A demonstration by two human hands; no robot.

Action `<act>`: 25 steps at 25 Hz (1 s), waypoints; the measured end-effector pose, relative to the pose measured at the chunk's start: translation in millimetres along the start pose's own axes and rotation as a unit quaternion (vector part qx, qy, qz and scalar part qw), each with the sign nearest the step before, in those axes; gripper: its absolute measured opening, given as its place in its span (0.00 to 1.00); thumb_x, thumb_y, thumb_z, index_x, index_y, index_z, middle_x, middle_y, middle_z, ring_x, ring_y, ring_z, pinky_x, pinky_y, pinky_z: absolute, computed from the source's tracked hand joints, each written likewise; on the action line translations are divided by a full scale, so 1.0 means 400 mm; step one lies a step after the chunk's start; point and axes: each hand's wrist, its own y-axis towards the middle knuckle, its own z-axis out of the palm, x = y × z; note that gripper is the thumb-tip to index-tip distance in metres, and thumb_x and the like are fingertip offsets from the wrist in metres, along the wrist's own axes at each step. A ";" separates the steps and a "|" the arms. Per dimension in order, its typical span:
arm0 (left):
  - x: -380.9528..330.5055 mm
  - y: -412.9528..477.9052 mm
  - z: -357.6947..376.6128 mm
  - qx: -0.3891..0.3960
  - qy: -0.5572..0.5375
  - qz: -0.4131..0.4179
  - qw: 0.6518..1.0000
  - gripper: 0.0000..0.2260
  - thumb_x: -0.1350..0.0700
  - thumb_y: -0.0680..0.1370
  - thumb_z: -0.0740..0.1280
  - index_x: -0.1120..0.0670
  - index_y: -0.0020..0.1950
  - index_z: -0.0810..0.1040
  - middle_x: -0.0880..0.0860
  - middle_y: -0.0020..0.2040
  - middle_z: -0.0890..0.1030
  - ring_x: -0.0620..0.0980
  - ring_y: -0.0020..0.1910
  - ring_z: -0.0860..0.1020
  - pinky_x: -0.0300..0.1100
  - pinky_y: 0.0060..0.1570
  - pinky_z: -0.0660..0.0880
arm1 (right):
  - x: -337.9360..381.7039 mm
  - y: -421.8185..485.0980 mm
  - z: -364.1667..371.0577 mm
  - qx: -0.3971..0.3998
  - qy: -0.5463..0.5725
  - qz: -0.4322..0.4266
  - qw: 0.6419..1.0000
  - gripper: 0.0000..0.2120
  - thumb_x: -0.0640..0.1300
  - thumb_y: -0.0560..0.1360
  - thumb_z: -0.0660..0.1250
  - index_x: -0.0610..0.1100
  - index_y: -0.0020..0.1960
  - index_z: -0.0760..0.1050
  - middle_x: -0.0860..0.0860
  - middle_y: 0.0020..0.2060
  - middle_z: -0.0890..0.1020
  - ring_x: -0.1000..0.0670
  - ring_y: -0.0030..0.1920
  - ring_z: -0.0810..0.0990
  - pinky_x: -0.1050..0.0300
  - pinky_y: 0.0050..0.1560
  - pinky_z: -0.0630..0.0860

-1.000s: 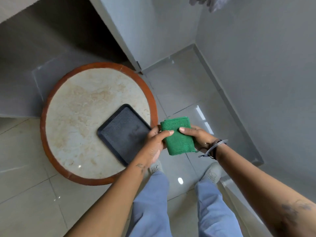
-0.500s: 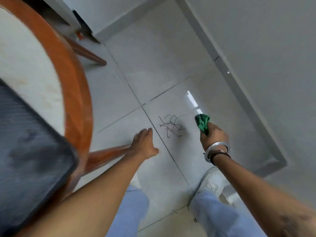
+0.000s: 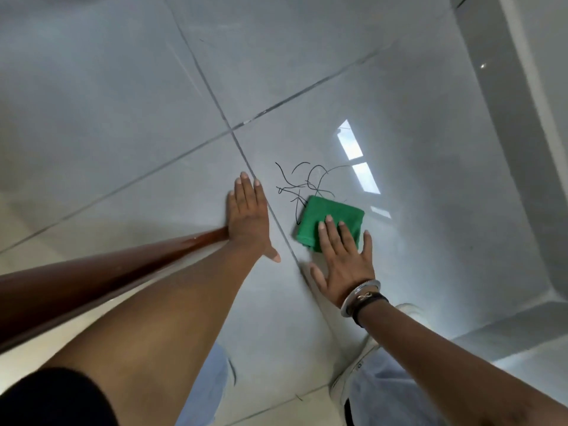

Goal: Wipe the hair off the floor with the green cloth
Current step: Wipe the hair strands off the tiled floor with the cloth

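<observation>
Green cloth (image 3: 330, 221), pressed flat under the spread right hand (image 3: 344, 259), touches the hair (image 3: 304, 186); next, sweep across it.

The person is wearing light blue trousers (image 3: 206, 392), showing at both legs along the lower edge of the head view. A black sleeve edge (image 3: 58, 398) is showing at the upper left arm; both forearms are showing bare below it. The right wrist is carrying a plain silver bangle (image 3: 359, 295), and just behind it a black band (image 3: 370, 302) bearing a small metal infinity-shaped charm. A pale, off-white shoe (image 3: 347, 379) is showing below the right trouser leg, partly hidden by the right arm. The left hand (image 3: 249, 219) is wearing no rings or bands. The right hand (image 3: 341, 256) is likewise showing bare fingers (image 3: 330, 229) with short nails.
</observation>
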 end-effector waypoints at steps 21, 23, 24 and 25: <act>0.003 -0.021 -0.022 -0.051 0.047 0.012 0.998 0.76 0.22 0.48 0.69 0.71 0.74 0.38 0.72 0.76 0.45 0.67 0.77 0.45 0.57 0.76 0.42 | -0.052 0.302 -0.157 -0.079 0.022 0.070 0.994 0.39 0.72 0.72 0.43 0.50 0.76 0.57 0.48 0.77 0.58 0.42 0.76 0.53 0.37 0.70 0.34; 0.000 -0.028 -0.031 -0.042 0.058 0.008 0.997 0.75 0.23 0.49 0.69 0.72 0.73 0.38 0.73 0.76 0.45 0.67 0.77 0.46 0.57 0.76 0.43 | -0.008 0.253 -0.146 -0.024 -0.032 0.015 0.999 0.38 0.70 0.74 0.40 0.49 0.77 0.54 0.48 0.78 0.53 0.41 0.77 0.48 0.34 0.70 0.36; -0.003 -0.025 -0.037 -0.040 0.061 0.008 0.997 0.75 0.23 0.49 0.69 0.72 0.73 0.38 0.73 0.76 0.45 0.68 0.77 0.45 0.58 0.76 0.43 | -0.015 0.192 -0.127 0.010 -0.078 -0.063 0.995 0.37 0.68 0.74 0.42 0.49 0.77 0.54 0.48 0.78 0.53 0.41 0.77 0.48 0.33 0.70 0.38; -0.001 -0.027 -0.039 -0.033 0.055 0.007 0.998 0.76 0.23 0.49 0.69 0.72 0.73 0.37 0.73 0.76 0.44 0.68 0.77 0.45 0.58 0.76 0.43 | -0.032 0.116 -0.098 0.042 -0.118 -0.148 0.981 0.35 0.66 0.75 0.45 0.49 0.76 0.57 0.48 0.78 0.55 0.41 0.77 0.51 0.32 0.71 0.40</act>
